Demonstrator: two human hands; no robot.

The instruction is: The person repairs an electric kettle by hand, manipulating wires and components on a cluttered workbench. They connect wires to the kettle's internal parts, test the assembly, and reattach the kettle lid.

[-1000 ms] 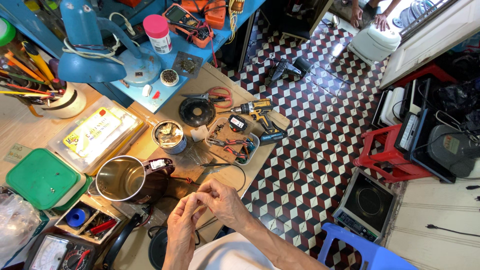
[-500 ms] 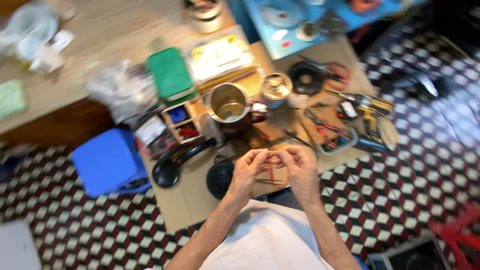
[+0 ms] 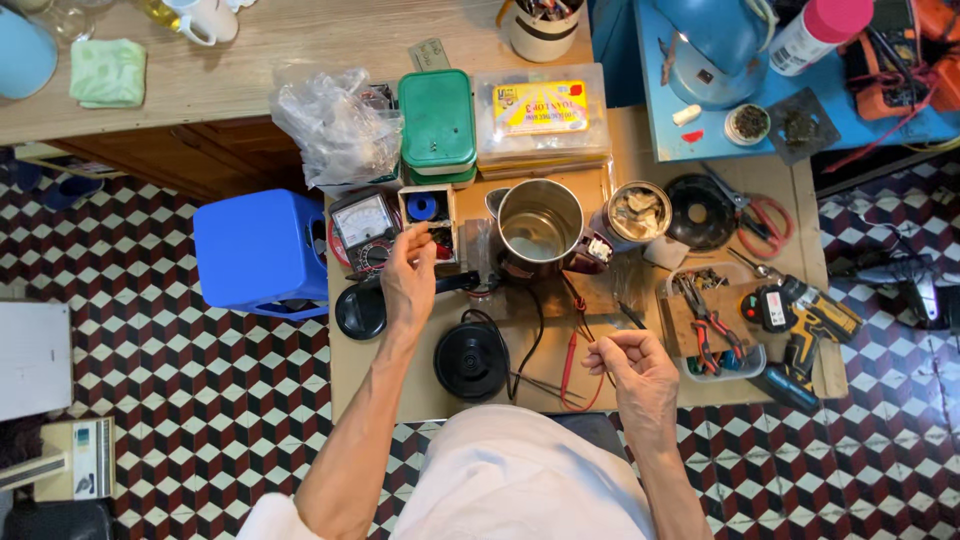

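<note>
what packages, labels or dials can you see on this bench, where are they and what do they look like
Clear plastic case: top middle of the bench, flat, with a yellow label.
Green plastic box: left of that case, rounded rectangle.
Analog meter: beside the blue stool, just left of the left hand, white dial face.
Spray can: top right, white body, pink cap.
Crumpled clear bag: left of the green box.

- Small box (image 3: pixel 431 222): open, a blue roll in one of its compartments, on the board beside the meter; fingertips reach its near edge.
- Red probe (image 3: pixel 568 362): thin, lying lengthwise beside the black lead, just left of the other fist.
</note>
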